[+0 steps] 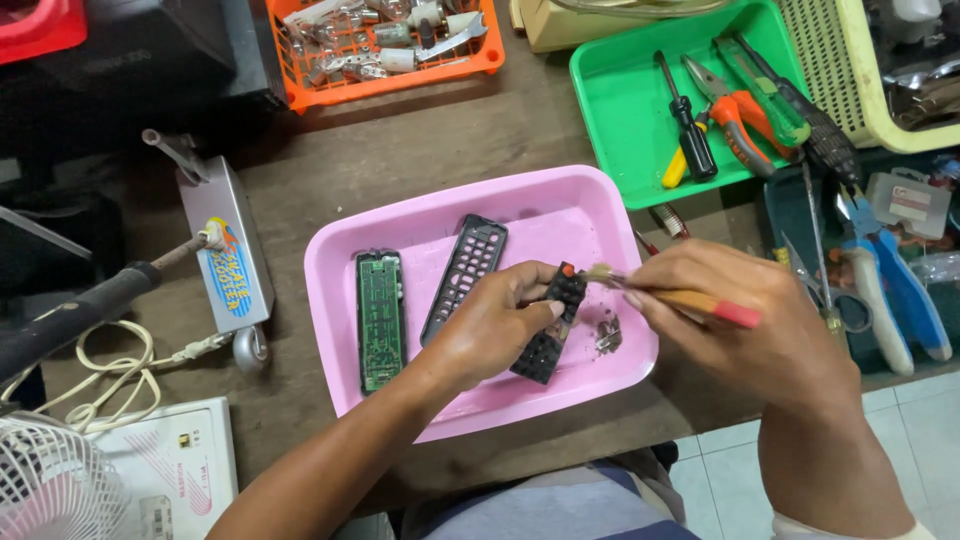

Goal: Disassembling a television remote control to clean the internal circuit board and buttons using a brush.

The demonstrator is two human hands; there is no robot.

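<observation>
Nearest the lens were the two bare forearms, rising from the bottom edge over a lap in grey and blue cloth; the left hand [490,325] was up over the pink tray [420,225], its fingers clenched round a black rubber keypad [552,325] with one orange-red key at its top end, the pad tilted and held just above the tray floor; the right hand [745,320] sat just beside it, fingers pinched tight on a small brush [665,292] with a wooden handle and a red tip, and the bristles were touching the top of the keypad near that orange key. Beneath the keypad there was a little patch of dark debris [608,335] on the tray floor; further left in the same tray lay a green circuit board [380,320] in its black shell, flat and lengthwise, and beside it, a black front cover [465,275] full of key holes, leaning slightly; the two lay close, and whether they touched I couldn't tell. The tray rested on a worn brown tabletop [400,150]; behind it to the right stood a green tray [620,110] with screwdrivers and orange-handled pliers [735,115]; an orange basket [385,45] of small parts sat at the back; blue-handled cutters [895,285] lay off to the right.
</observation>
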